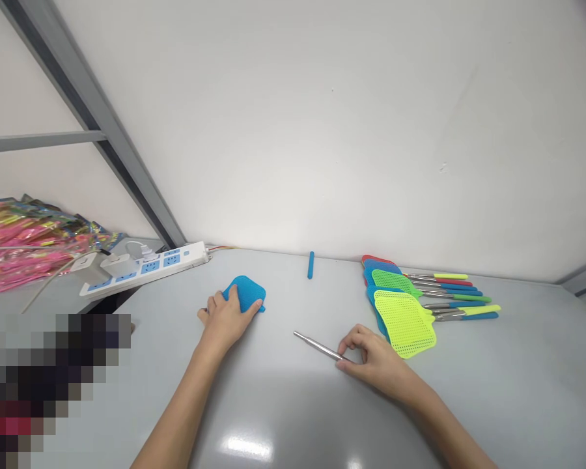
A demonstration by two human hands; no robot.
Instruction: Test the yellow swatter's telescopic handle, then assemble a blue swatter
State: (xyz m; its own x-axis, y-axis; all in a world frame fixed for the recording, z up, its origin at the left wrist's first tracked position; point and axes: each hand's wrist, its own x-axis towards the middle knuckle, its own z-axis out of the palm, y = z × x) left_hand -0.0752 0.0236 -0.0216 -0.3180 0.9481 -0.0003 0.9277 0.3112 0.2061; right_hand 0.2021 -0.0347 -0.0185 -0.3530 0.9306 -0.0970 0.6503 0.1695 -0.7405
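My left hand (223, 318) grips a blue mesh fly swatter head (248, 290) on the table, its fingers and thumb spread across it to the edges. Between the thumb and fingertips of my right hand (374, 360) is a thin silver telescopic rod (317, 344), pointing left and away from me. The rod's near end is hidden by the hand. A loose blue handle grip (311, 265) lies near the wall, apart from both hands. To the right rests a pile of fly swatters in yellow, green, blue and red, with a yellow swatter (404, 324) on top.
At the left, a white power strip (188, 259) holds plugged-in chargers and cables. Beyond it are shiny packets (34, 238) with pink and yellow contents. A grey metal frame (122, 143) stands by the white wall (322, 130). The grey table (283, 404) reflects light near me.
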